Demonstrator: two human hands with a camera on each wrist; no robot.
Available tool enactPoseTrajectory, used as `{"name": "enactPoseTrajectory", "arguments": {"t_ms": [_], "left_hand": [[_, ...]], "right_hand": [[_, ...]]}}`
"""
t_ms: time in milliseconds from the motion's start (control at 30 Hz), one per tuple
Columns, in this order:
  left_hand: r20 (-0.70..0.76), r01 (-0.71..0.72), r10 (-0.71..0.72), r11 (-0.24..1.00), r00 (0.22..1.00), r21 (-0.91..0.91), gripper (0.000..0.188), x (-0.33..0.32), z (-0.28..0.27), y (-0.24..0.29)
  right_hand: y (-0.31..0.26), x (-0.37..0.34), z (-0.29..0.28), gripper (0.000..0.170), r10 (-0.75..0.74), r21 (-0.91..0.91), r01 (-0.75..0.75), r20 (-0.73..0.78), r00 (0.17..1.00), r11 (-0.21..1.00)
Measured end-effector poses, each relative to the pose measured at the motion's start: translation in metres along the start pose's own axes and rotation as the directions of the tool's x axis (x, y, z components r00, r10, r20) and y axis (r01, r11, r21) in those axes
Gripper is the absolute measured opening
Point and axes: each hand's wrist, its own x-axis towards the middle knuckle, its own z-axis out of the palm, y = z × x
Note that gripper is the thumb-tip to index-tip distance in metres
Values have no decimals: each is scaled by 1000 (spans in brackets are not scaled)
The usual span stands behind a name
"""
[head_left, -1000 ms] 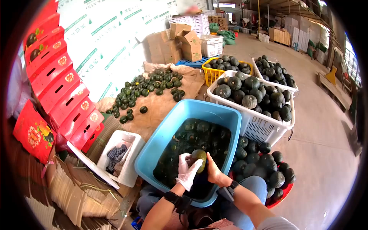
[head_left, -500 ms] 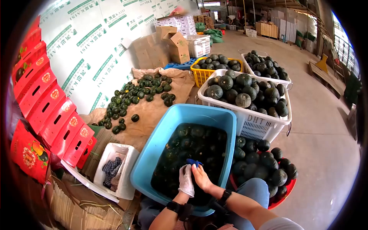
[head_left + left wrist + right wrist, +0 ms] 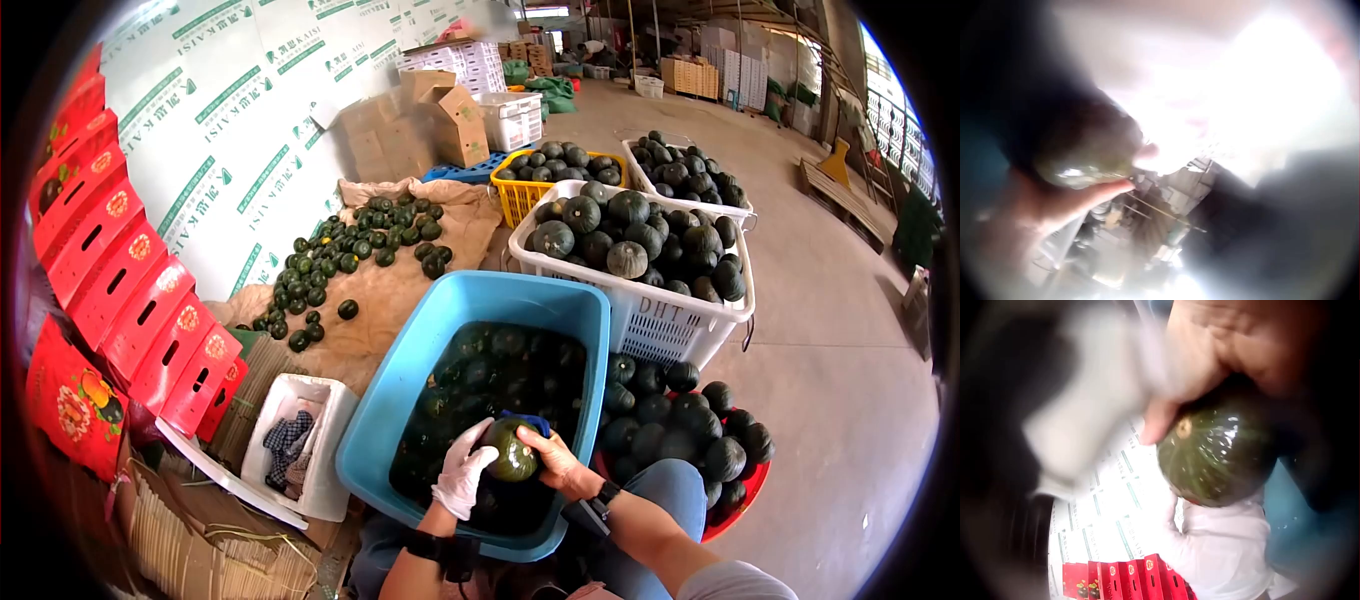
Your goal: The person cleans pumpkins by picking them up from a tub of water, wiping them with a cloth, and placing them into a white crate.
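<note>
Floor [image 3: 840, 400] | red basin [image 3: 742, 512], white crate [image 3: 640, 325] beside tub [image 3: 392, 410] | squash [image 3: 512, 452] above water [image 3: 450, 370]

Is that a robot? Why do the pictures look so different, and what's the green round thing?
No robot, just a person's hands. The left hand wears a white glove; the right hand is bare. The wide picture comes from a camera on the person's head, looking forward and down. The other two come from the wrists, so they look closer and partly blurry. Both hands hold a green pumpkin over a blue tub, where dark pumpkins sit in what looks like water. Something blue shows by the right hand; I can't tell what. Nearby, small pumpkins lie on a brown sheet.
</note>
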Motion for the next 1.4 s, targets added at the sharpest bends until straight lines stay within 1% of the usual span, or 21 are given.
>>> {"name": "enactPoseTrajectory", "arguments": {"t_ms": [33, 67, 100, 167, 233, 333, 433, 500, 533, 667, 767, 833, 900, 967, 1033, 1167, 1233, 1267, 1300, 1367, 1400], "left_hand": [[168, 242, -203, 933, 965, -266, 57, 1, -3, 5], [264, 291, -223, 922, 938, -254, 59, 3, 0, 15], [176, 237, -191, 927, 966, -291, 58, -4, 9, 17], [92, 359, -347, 902, 933, -239, 53, -4, 10, 12], [-145, 109, -149, 961, 978, -254, 43, -8, 27, -8], [-319, -103, -196, 686, 927, -720, 45, -8, 47, -26], [-431, -141, -170, 787, 886, -600, 50, -12, 53, -42], [-359, -136, -164, 723, 919, -677, 58, -15, 56, -70], [-318, -96, -167, 738, 933, -668, 60, -18, 55, -77], [-118, 63, -164, 804, 979, -592, 52, -9, 40, -25], [-147, 117, -206, 878, 967, -465, 48, -7, 34, -5], [-246, 74, -227, 858, 942, -509, 44, -7, 40, -2], [-352, 5, -203, 872, 914, -490, 48, -10, 49, -10], [-526, -192, 10, 937, 850, -292, 63, -12, 66, -33], [-490, -154, -98, 880, 866, -449, 61, -16, 80, -55], [-63, 211, -320, 748, 945, -629, 57, -23, 61, -54], [-149, 67, -232, 722, 961, -689, 58, -14, 50, -11], [-130, 90, -219, 772, 967, -630, 60, -6, 38, -10], [24, 281, -305, 843, 952, -458, 57, -8, 29, -5], [-37, 333, -361, 891, 932, -308, 67, -12, 29, -15], [-114, 214, -231, 966, 966, -142, 70, -16, 29, -25]], "right_hand": [[-7, 0, 2, 45, -60, -171, 63, 26, 998, 983], [-10, 1, 6, 44, -134, -394, 144, 52, 990, 908], [-10, 0, 14, 44, -220, -535, 238, 99, 970, 811], [-11, -1, 19, 43, -140, -427, 135, 20, 990, 894], [-4, -2, 12, 41, -81, -334, 85, 26, 996, 939], [16, -4, 10, 46, -76, 181, 56, 106, 991, 982], [23, 1, 9, 51, 37, 375, -99, 169, 985, 922], [26, 7, -1, 51, -6, 194, -34, 203, 979, 980], [26, 9, -5, 51, -19, 45, 14, 100, 995, 999], [14, 8, -7, 48, 22, 73, -27, 72, 997, 997], [22, 8, 0, 54, -238, -172, 209, -165, 957, 963], [22, 1, 21, 53, -435, -369, 320, -290, 852, 873], [22, 12, 4, 52, -330, -425, 198, -266, 906, 884], [20, 10, 23, 46, -260, -184, 205, -361, 896, 961], [22, 16, 12, 36, -121, 162, 151, -180, 976, 975], [10, 9, 12, 27, -327, -149, 308, -126, 937, 940], [2, 8, 10, 33, -195, -95, 179, -212, 958, 979], [4, 10, 7, 37, -142, -111, 119, -229, 963, 987], [7, 11, 5, 41, -88, -122, 59, -250, 964, 991], [12, 14, 1, 51, 4, -187, -60, -284, 959, 981], [15, 15, -1, 55, 53, -205, -123, -318, 947, 971]]}}
